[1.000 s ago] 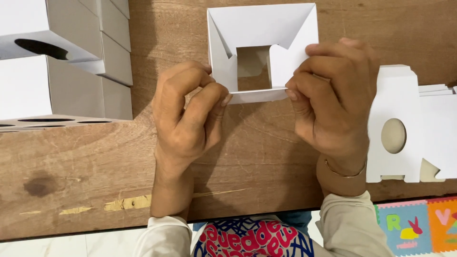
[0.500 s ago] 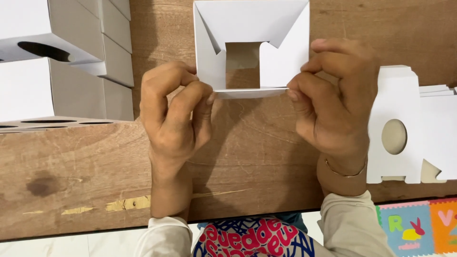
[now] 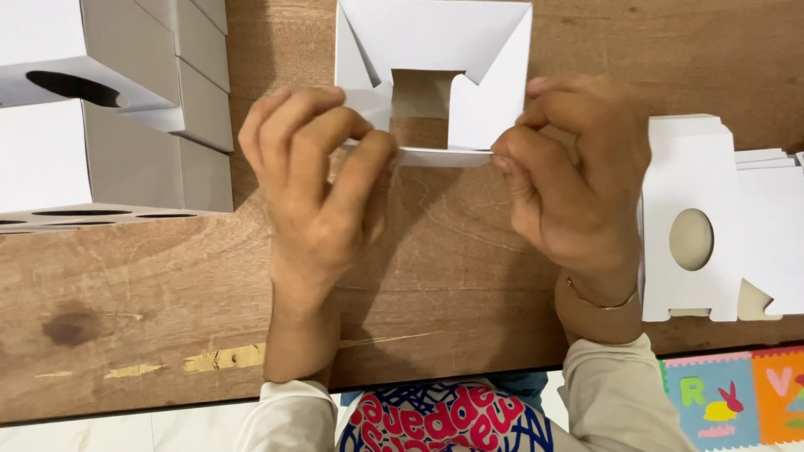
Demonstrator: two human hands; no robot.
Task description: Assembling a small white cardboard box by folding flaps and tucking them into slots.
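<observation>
Carton [image 3: 435, 50] higher than before — flat blanks [image 3: 712, 218] right, finished boxes [image 3: 109, 100] left

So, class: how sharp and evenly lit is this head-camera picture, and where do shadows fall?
Head view: sharp and evenly lit, no glare; soft shadows lie on the wooden table beneath the left hand and right hand; the white cardboard box is bright, not blown out.
</observation>
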